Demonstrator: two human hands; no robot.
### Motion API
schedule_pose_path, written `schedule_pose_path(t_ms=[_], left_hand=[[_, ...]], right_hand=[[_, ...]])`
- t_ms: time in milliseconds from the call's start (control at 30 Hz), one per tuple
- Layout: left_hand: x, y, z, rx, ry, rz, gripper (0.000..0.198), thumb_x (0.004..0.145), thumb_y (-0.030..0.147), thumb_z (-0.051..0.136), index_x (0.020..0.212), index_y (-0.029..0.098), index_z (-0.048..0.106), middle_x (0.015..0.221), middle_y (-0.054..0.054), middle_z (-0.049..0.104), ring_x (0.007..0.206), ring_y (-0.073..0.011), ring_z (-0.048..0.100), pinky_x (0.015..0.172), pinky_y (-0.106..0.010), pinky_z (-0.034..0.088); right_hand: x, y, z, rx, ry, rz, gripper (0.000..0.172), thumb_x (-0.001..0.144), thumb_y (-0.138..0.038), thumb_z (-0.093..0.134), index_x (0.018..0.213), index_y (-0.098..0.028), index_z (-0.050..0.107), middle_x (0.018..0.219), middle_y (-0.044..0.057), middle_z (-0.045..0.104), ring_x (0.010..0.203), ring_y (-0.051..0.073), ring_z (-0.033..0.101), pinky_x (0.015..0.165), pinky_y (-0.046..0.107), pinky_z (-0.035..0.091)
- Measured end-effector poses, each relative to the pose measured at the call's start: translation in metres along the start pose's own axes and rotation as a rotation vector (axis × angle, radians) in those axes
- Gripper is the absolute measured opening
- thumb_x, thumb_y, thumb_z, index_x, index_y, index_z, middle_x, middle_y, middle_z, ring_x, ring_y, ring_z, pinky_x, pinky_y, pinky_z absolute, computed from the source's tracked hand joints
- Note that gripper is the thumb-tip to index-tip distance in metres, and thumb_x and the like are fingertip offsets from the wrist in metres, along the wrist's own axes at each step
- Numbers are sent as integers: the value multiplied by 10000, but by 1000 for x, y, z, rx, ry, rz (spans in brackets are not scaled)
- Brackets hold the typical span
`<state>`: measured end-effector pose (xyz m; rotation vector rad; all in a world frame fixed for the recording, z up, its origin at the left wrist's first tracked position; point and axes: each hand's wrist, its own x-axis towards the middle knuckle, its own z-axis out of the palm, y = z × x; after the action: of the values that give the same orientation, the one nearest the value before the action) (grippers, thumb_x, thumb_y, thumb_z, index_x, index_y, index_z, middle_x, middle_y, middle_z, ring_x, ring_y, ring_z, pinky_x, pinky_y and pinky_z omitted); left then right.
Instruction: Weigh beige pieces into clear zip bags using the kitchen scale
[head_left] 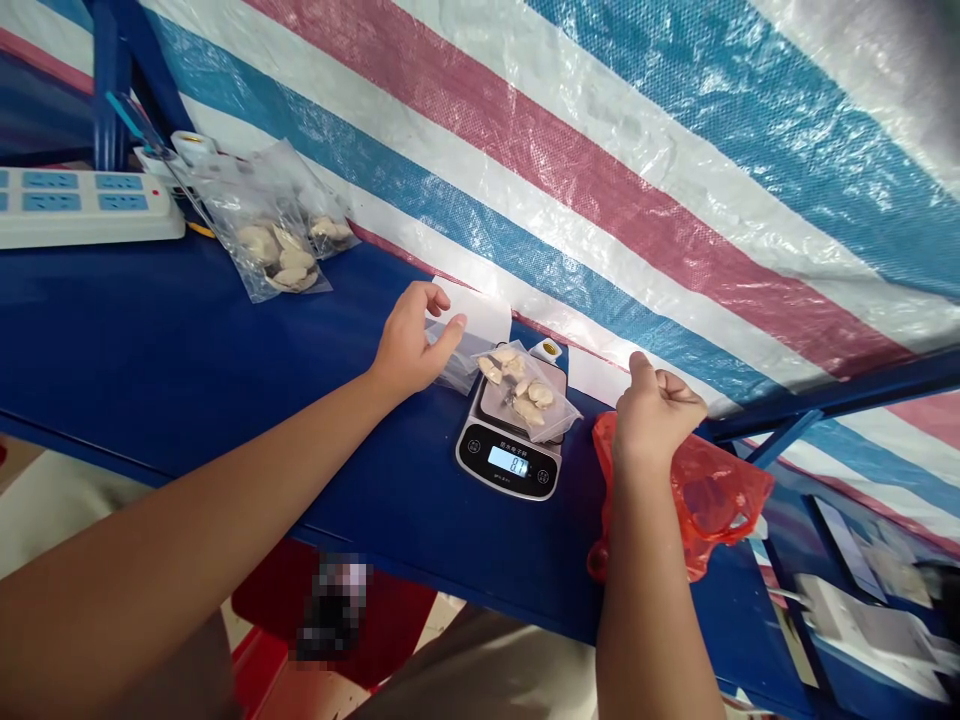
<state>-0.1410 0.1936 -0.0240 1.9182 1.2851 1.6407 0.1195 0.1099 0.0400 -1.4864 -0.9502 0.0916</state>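
A black and white digital scale (510, 462) stands on the blue table with its display lit. Across its pan lies a clear plastic bag (529, 392) holding several pale, flat, irregular slices. Just left of the scale is my left hand (416, 342), thumb and fingers apart, with nothing in it. Beside that hand are another clear bag (456, 365) and a white paper (476, 308). My right hand (654, 412) is above a red plastic bag (716, 495), its fingers curled in. Whether anything is inside those fingers is hidden.
Two clear bags of similar slices (277, 258) lie at the back left, near a white power strip (82, 208). A striped plastic sheet (525, 150) hangs behind the blue table (225, 345). To the right are a phone (847, 545) and white adapters (870, 625).
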Motion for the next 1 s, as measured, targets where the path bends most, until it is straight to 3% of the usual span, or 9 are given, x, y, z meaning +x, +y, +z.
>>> schedule_pose_path(t_ms=[67,133,200,300,400,567,733,867,1000], left_hand=[[0,3,-2,6,-8,-44,221,901,388,611,838,229,469,791,-9,570,720,-149,515,705,-326,439],[-1,4,-2,22,-14,-78,419,876,424,654,676,229,342,612,37,387,590,-114,360,608,-311,358],[-3,3,0,26,-31,-76,564,867,426,662,614,224,200,564,49,206,553,-97,224,550,-314,263],[-4,-3,5,7,-78,48,568,904,368,575,582,215,133,568,40,102,535,-93,132,514,-327,186],[-3,-9,9,4,-59,180,541,908,319,545,579,215,128,567,39,92,513,-89,114,493,-331,160],[-1,-10,9,42,-33,224,511,905,281,556,608,219,145,579,44,104,522,-92,133,494,-319,165],[0,-8,6,50,-29,228,471,886,244,572,628,222,179,555,60,143,509,-87,165,495,-298,187],[0,-7,5,46,-47,207,453,868,223,583,629,224,198,535,66,180,497,-83,197,494,-281,208],[0,-6,5,44,-60,189,448,854,203,585,622,224,203,526,68,190,490,-82,206,498,-278,216]], right_hand=[[0,2,0,-35,-40,-46,581,844,-398,673,542,-287,190,559,-63,167,531,97,185,517,310,223],[-1,4,1,-64,-86,-82,566,840,-379,672,546,-284,198,555,-68,171,529,93,192,518,307,213],[-2,3,2,-95,-123,-111,551,841,-371,673,559,-281,209,557,-74,179,531,92,203,522,306,213],[-4,3,1,-160,-144,-159,529,863,-366,664,577,-272,229,561,-80,200,536,95,225,540,302,248],[-5,3,0,-202,-190,-214,483,892,-386,669,582,-259,321,558,-79,283,533,101,285,564,304,295],[-6,4,0,-180,-332,-230,368,927,-450,683,695,-244,485,609,-62,449,542,122,410,570,305,344],[-7,-1,-1,-157,-453,-328,247,936,-396,684,782,-230,584,746,-20,604,686,150,555,714,307,463],[-8,-6,-4,-160,-557,-353,186,937,-384,687,849,-229,632,804,-6,664,723,161,581,749,317,481],[-14,-11,-5,-332,-637,-482,172,917,-391,706,924,-229,649,839,9,699,793,205,613,797,359,473]])
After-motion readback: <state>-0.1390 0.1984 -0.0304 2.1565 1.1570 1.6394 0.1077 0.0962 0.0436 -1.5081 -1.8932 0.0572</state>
